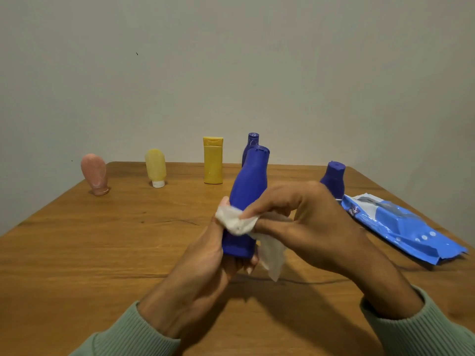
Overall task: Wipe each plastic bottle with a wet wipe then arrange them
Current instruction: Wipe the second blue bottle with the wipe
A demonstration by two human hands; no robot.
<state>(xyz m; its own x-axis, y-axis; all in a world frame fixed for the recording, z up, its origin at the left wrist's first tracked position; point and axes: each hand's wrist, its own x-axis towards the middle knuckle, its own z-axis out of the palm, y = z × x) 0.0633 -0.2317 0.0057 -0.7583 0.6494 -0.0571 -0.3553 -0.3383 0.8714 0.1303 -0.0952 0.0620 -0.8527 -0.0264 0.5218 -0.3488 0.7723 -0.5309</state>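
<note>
Left hand (205,255) gripping base of upright blue plastic bottle (246,199) above wooden table (102,242), right hand (305,224) pinching crumpled white wet wipe (237,222) against its lower body, blue wipes packet (401,227) to right, five plastic bottles standing behind.

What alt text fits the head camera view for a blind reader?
A left hand holds a blue bottle over a wooden table while the right hand presses a wet wipe against it. Five other bottles stand behind; a wipes pack lies right.
</note>
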